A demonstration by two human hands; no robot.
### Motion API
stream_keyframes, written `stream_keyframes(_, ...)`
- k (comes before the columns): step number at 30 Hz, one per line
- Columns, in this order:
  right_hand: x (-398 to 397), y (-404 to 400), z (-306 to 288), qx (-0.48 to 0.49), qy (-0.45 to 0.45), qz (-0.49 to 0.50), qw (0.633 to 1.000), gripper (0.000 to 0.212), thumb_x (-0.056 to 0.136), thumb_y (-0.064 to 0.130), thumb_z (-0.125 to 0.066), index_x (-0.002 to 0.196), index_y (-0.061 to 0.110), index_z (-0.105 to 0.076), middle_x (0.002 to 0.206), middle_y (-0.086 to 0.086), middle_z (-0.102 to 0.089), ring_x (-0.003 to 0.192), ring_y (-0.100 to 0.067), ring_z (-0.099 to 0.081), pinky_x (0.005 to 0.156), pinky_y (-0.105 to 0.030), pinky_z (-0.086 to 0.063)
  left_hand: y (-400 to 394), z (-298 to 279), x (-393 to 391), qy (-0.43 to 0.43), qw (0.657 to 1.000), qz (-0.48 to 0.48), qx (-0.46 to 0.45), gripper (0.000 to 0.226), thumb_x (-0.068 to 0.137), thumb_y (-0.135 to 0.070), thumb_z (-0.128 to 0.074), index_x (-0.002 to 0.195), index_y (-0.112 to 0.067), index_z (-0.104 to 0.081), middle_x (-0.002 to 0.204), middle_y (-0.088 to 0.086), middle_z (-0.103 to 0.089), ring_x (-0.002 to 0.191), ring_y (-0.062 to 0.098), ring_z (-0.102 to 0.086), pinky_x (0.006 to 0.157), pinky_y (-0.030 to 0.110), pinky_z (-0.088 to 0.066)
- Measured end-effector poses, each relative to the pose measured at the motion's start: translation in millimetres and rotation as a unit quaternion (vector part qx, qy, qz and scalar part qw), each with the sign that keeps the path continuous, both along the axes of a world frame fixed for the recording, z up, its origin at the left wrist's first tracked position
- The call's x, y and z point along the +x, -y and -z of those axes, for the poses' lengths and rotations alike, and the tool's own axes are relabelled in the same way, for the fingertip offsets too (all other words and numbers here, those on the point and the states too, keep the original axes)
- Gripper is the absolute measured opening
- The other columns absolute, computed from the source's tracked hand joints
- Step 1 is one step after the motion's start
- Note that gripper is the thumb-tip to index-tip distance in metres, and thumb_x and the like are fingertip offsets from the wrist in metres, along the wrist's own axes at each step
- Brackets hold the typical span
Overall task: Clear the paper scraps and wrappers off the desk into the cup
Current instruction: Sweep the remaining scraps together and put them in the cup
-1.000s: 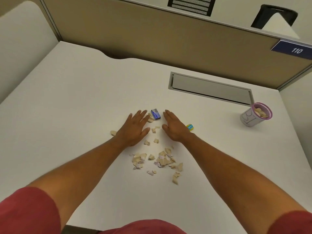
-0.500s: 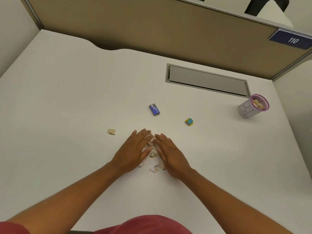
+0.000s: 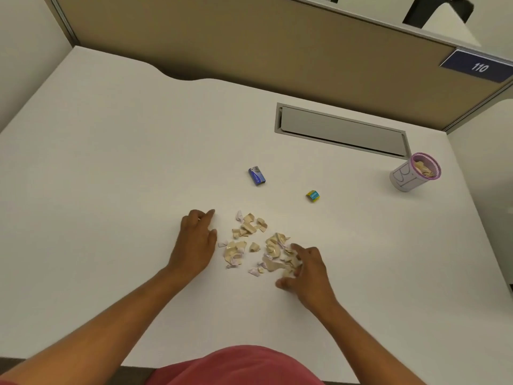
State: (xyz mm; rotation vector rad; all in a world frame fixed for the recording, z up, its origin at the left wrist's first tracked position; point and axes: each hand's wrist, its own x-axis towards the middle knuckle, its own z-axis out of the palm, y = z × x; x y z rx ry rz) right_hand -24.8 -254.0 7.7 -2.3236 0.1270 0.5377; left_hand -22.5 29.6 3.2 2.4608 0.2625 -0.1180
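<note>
A pile of beige paper scraps (image 3: 251, 240) lies on the white desk (image 3: 111, 190) between my hands. My left hand (image 3: 195, 240) rests just left of the pile with its fingers curled down; whether it holds anything is hidden. My right hand (image 3: 308, 270) claws over the pile's right edge, with scraps between fingers and thumb. A blue wrapper (image 3: 256, 176) and a small yellow-and-teal wrapper (image 3: 313, 196) lie beyond the pile. The white cup (image 3: 402, 180) with a pink rim stands far right, with scraps inside.
A grey cable-slot cover (image 3: 341, 132) is set into the desk behind the wrappers. A tan partition (image 3: 249, 43) closes the back, and white side panels stand at left and right. The desk's front edge runs by my red-clothed body.
My hands swept the scraps toward me into one pile, then parted. The left hand moved over the spot where a stray scrap lay; the right hand curled onto the pile's right edge.
</note>
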Motion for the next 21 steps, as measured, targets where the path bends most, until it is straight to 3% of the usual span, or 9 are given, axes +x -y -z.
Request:
stream_keyframes(3,9,-26,-2,0.049,0.031,0.022,0.998,0.082,0.062,0.008,-0.096,0.135,0.015,-0.059,0.108,0.008,-0.045,0.090,0.000,-0.056,0.069,0.000,-0.044,27,-4,-1,-0.014,0.998,0.042,-0.051,0.050,0.102,-0.008,-0.053,0.151,-0.007,-0.047,0.125,0.010,-0.052,0.119,0.026,-0.047,0.104,0.027,-0.037)
stream_keyframes(5,16,-36,-7,0.058,0.041,0.005,0.997,0.077,0.063,0.004,-0.094,0.130,0.016,-0.061,0.110,0.002,-0.046,0.086,-0.008,-0.057,0.065,-0.001,-0.045,41,-6,0,-0.033,0.993,0.063,-0.094,0.051,0.099,-0.005,-0.053,0.150,-0.009,-0.050,0.123,0.008,-0.053,0.116,0.025,-0.053,0.101,0.027,-0.040)
stream_keyframes(7,24,-36,-12,0.031,0.045,-0.027,0.998,0.077,0.061,0.007,-0.095,0.128,0.019,-0.059,0.112,0.001,-0.043,0.087,-0.017,-0.057,0.060,-0.007,-0.045,48,-9,2,-0.047,0.988,0.059,-0.132,0.054,0.096,-0.004,-0.055,0.149,-0.012,-0.051,0.125,0.005,-0.053,0.115,0.025,-0.058,0.097,0.027,-0.045)
stream_keyframes(9,31,-31,-17,-0.043,0.058,-0.070,0.995,0.086,0.060,0.020,-0.096,0.132,0.025,-0.051,0.119,0.004,-0.039,0.096,-0.018,-0.057,0.066,-0.015,-0.043,46,-11,3,-0.049,0.988,0.064,-0.132,0.064,0.090,-0.010,-0.061,0.152,-0.019,-0.048,0.134,0.000,-0.048,0.123,0.023,-0.052,0.094,0.025,-0.044)
stream_keyframes(12,35,-27,-22,-0.121,0.045,-0.121,0.984,0.113,0.054,0.044,-0.096,0.147,0.032,-0.034,0.140,0.003,-0.032,0.122,-0.021,-0.046,0.083,-0.034,-0.051,35,-15,7,-0.079,0.984,0.162,0.014,0.101,0.072,-0.040,-0.074,0.160,-0.035,-0.024,0.159,-0.005,-0.022,0.137,0.026,-0.031,0.098,0.034,-0.047)
stream_keyframes(15,33,-37,-22,-0.174,0.008,-0.162,0.971,0.127,0.059,0.061,-0.088,0.159,0.035,-0.015,0.157,0.002,-0.018,0.137,-0.028,-0.030,0.095,-0.041,-0.050,33,-18,11,-0.132,0.953,0.233,0.143,0.127,0.058,-0.064,-0.079,0.162,-0.039,-0.010,0.166,-0.004,-0.006,0.138,0.031,-0.027,0.102,0.043,-0.048)
stream_keyframes(18,28,-53,-17,-0.199,0.039,-0.182,0.962,0.105,0.074,0.062,-0.079,0.159,0.036,-0.022,0.158,0.001,-0.023,0.133,-0.029,-0.031,0.096,-0.040,-0.051,45,-17,9,-0.140,0.956,0.226,0.123,0.109,0.066,-0.049,-0.084,0.159,-0.035,-0.028,0.163,-0.001,-0.019,0.134,0.030,-0.031,0.100,0.038,-0.048)
stream_keyframes(21,15,-65,-12,-0.179,0.101,-0.183,0.961,0.061,0.088,0.039,-0.073,0.143,0.032,-0.048,0.144,-0.001,-0.041,0.121,-0.027,-0.042,0.087,-0.040,-0.055,59,-14,3,-0.086,0.980,0.177,0.033,0.067,0.082,-0.028,-0.076,0.144,-0.033,-0.053,0.150,0.000,-0.038,0.125,0.026,-0.042,0.092,0.029,-0.045)
